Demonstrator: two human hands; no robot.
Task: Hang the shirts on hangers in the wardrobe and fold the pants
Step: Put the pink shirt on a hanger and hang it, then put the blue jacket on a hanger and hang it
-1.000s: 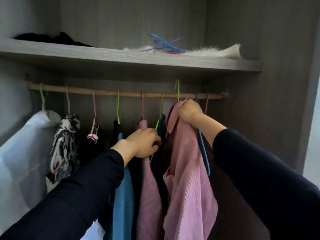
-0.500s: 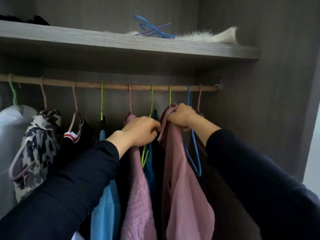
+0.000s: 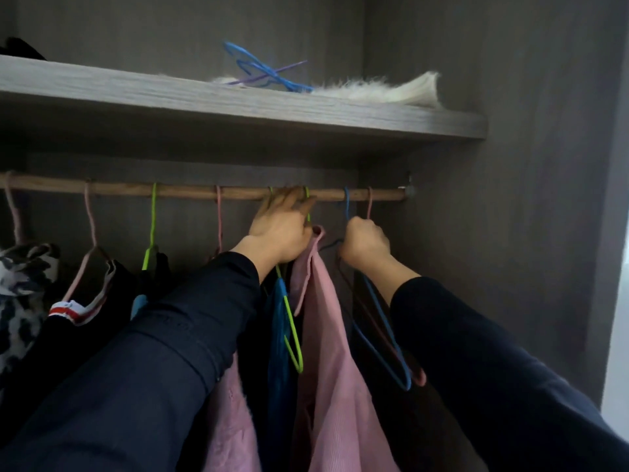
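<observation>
Pink shirt at six o'clock, blue hanger at four o'clock. Black-and-white blotched garment at nine o'clock.

The grey laminate wardrobe interior is dimly lit from the overexposed right edge of the frame; heavy shadow is cast beneath the pale wood-grain shelf.

Pink ribbed shirt hangs limp (collar uppermost) below the wooden rod.
</observation>
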